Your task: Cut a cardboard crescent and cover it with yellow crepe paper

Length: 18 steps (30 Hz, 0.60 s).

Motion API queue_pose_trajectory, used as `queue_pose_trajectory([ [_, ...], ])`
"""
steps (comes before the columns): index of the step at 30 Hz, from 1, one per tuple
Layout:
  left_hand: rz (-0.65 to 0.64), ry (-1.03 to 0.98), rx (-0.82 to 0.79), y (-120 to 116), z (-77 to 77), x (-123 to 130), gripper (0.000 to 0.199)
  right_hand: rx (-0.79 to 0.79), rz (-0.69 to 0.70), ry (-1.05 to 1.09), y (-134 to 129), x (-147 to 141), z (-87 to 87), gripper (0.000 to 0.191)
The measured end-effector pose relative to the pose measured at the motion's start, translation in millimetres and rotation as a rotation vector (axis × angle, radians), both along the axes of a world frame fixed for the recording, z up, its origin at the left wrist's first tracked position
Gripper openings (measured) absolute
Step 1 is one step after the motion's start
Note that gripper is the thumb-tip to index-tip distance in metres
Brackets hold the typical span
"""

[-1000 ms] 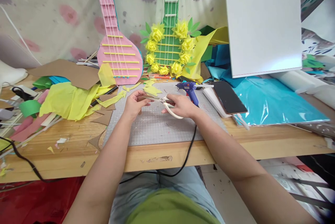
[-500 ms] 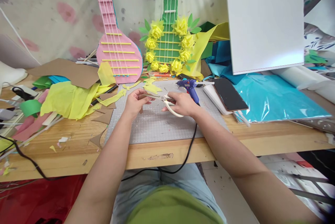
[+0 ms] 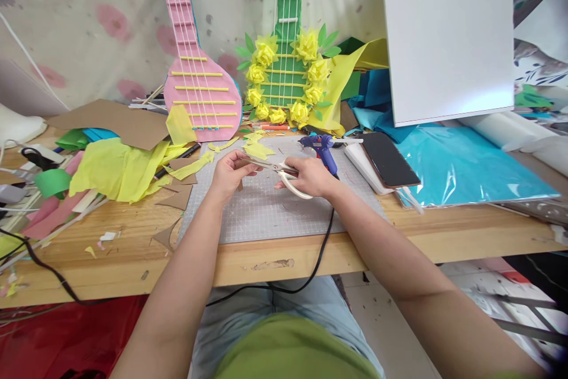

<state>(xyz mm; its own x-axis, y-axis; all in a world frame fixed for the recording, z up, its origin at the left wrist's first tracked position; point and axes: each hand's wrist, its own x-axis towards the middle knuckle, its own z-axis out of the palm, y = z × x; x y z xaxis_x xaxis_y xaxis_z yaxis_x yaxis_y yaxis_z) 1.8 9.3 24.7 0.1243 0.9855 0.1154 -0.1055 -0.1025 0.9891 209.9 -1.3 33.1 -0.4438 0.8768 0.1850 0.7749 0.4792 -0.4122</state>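
Observation:
My right hand [image 3: 310, 177] is closed round the cream-coloured handles of a pair of scissors [image 3: 293, 187], fingers in the loops. The metal blades point left, toward my left hand [image 3: 229, 175]. That hand pinches a small piece of brown cardboard [image 3: 240, 187] between thumb and fingers, mostly hidden by them. Blade tips and cardboard meet at the fingertips; I cannot tell how deep the cut is. Both hands are above the grey cutting mat [image 3: 266, 222].
Behind the mat lean a pink paper guitar [image 3: 204, 86] and a green one [image 3: 284, 80] ringed with yellow flowers. A blue glue gun [image 3: 326, 151] lies near my right hand, its black cord crossing the mat. A phone [image 3: 388, 160] lies right; yellow paper [image 3: 118, 169] and cardboard scraps [image 3: 177, 197] left.
The scissors' handles have shifted very slightly down and right with my right hand. My left hand stays nearly still, holding the cardboard.

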Motion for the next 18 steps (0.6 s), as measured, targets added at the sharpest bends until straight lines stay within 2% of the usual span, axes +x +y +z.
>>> queue_pose_trajectory([
  [18, -0.007, 0.068, -0.028, -2.3, 5.3, -0.9, 0.032, 0.069, -0.007, -0.054, 1.6, 6.3, 1.8, 0.039],
])
